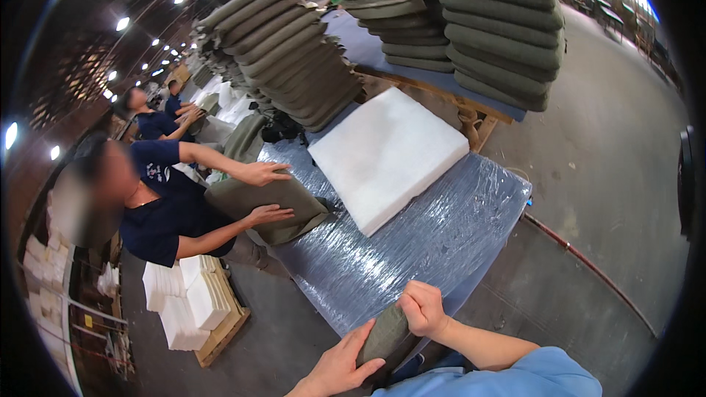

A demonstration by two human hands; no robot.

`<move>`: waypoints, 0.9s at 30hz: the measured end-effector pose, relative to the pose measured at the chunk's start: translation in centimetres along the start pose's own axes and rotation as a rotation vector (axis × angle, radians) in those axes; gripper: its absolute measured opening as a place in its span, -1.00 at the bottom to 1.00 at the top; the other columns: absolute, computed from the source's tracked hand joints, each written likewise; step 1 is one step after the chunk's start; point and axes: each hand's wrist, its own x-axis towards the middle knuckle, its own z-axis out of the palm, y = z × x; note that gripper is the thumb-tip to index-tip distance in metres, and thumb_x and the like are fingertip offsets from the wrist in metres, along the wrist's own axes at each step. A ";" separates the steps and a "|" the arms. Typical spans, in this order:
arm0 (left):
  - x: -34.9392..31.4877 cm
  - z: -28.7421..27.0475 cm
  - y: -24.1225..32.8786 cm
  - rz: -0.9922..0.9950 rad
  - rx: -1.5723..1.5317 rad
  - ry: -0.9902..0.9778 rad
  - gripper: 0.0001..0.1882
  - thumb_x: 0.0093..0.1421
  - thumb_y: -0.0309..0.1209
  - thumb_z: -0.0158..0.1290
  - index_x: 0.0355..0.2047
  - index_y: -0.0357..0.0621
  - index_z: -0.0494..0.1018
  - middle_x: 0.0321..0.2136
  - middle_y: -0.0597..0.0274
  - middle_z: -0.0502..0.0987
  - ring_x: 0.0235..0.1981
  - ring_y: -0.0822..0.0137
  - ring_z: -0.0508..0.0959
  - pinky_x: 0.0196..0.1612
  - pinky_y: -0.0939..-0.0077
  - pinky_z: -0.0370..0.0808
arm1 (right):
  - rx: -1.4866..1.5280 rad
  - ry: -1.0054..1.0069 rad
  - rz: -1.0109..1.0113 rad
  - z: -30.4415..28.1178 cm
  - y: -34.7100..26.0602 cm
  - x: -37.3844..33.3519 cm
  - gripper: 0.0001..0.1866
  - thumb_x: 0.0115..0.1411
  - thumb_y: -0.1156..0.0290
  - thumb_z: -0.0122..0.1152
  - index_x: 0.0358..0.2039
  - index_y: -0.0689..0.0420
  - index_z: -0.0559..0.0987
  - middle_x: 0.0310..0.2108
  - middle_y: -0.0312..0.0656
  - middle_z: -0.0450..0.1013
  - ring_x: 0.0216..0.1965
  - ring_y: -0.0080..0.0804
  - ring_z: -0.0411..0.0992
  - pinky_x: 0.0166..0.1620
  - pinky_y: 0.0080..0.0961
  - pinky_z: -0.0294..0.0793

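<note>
A grey-green fabric-covered cushion (384,337) stands on edge against my body at the near side of the table. My left hand (344,362) holds its left side, with the fingers along the top and the thumb lower down. My right hand (424,310) is closed in a fist on the cushion's upper right edge, gripping the cover. The lower part of the cushion is hidden by my hands and blue shirt. Beyond it, a thick white foam-like pad (390,151) lies on the plastic-wrapped table (441,228).
To the left, a co-worker in dark blue (165,198) handles another grey-green cushion (276,213). Tall cushion stacks (500,29) stand at the back. White pads (184,294) sit on a pallet (224,334) at lower left. A reddish hose (588,268) runs along the floor on the right.
</note>
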 end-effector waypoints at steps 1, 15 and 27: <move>-1.0 0.1 0.2 -0.038 0.012 0.023 -0.13 0.33 -0.07 0.25 0.52 -0.17 0.19 0.36 -0.27 0.40 0.34 -0.24 0.46 0.37 0.02 0.44 | 0.010 0.007 -0.001 0.0 -0.1 0.1 -0.78 0.32 0.44 0.19 -0.49 0.20 0.55 -0.54 -0.07 0.41 -0.52 -0.07 0.43 -0.40 -0.23 0.39; -16.7 5.7 -8.3 -0.308 0.298 0.833 -0.57 0.39 -0.11 0.14 0.06 -0.19 0.65 -0.03 -0.08 0.70 0.02 -0.15 0.64 0.14 0.00 0.53 | 0.142 -0.002 0.221 -0.4 0.5 -1.0 -0.58 0.52 0.24 0.01 -0.31 0.28 0.68 -0.34 -0.14 0.60 -0.27 -0.41 0.51 -0.13 -0.41 0.48; -13.0 12.2 -15.8 -0.318 -1.110 1.860 -0.49 0.55 0.03 -0.08 -0.15 -0.22 0.54 -0.19 0.11 0.56 -0.12 0.19 0.58 -0.01 0.15 0.56 | 0.294 0.039 0.451 -0.8 -0.2 -1.1 -0.61 0.50 0.23 0.11 -0.40 0.24 0.65 -0.42 -0.31 0.54 -0.34 -0.55 0.40 -0.15 -0.51 0.38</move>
